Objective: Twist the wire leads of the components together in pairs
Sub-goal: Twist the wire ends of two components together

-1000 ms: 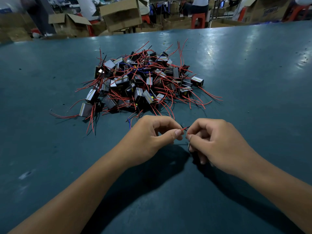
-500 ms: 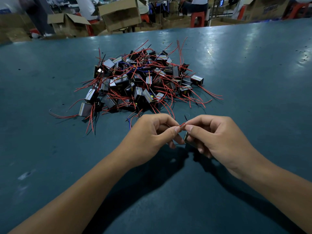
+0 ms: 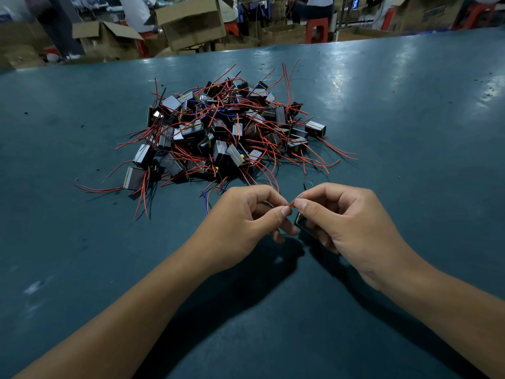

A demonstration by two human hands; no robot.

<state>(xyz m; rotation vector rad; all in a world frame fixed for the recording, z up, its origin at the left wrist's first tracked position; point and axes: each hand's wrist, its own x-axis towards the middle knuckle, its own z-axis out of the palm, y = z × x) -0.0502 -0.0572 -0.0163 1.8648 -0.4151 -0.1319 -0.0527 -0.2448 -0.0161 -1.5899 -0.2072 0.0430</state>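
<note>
Red leads [image 3: 294,201] pinched between both hands [image 3: 296,214] as before, component [image 3: 302,222] now more exposed under right fingers.

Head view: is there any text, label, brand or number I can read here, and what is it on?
None is readable.
Brown cardboard box at far right: dark printing, too blurred to read.
Small black boxy components with red wire leads: yellow stripes only, no legible markings.

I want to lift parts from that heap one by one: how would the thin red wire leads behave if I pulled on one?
The thin red wire leads arch and curl freely, so probably springy rather than stiff. They cross throughout the pile of small boxy components, so pulling one likely drags neighbours. The components probably slide, not roll.
</note>
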